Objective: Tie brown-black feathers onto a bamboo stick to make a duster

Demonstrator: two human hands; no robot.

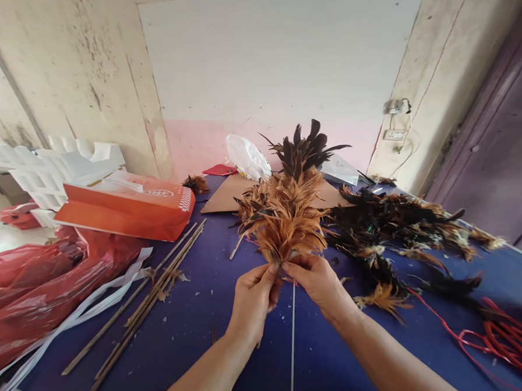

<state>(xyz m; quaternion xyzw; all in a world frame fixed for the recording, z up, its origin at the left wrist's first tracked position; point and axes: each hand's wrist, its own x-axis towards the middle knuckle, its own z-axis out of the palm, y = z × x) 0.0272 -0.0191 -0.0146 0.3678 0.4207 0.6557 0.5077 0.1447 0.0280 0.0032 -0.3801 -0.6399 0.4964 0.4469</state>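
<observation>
A feather duster (289, 206) with tan and dark brown feathers stands upright above the blue table (218, 339). My left hand (252, 300) is closed round its lower end, fingers wrapped on the stem. My right hand (315, 280) pinches the base of the feathers from the right side. Both hands meet just under the lowest tan feathers. A thin stick (236, 248) pokes out to the lower left of the feather bundle.
A pile of loose dark and tan feathers (399, 232) lies to the right, with red cord (498, 339) beyond it. Several thin sticks (150, 297) lie at the left beside red plastic bags (32, 294) and an orange bag (129, 206). Cardboard (226, 193) rests behind.
</observation>
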